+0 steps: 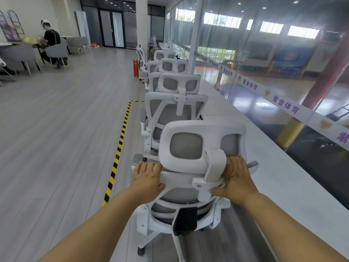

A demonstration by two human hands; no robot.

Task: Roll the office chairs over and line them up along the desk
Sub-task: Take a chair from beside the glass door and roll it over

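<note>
A white office chair (186, 148) with grey mesh back and headrest stands right in front of me, seen from behind. My left hand (148, 179) grips the left end of its upper back frame. My right hand (235, 178) grips the right side, just below the headrest bracket. Beyond it, several matching white chairs (175, 110) stand in a row, backs toward me, along the long white desk (264, 157) that runs on the right beside a glass wall.
Yellow-black floor tape (118, 148) runs left of the chair row. A red fire extinguisher (135, 68) stands by a white pillar (141, 25). At the far left a person (50, 39) sits at a table with grey chairs. Open grey floor lies to the left.
</note>
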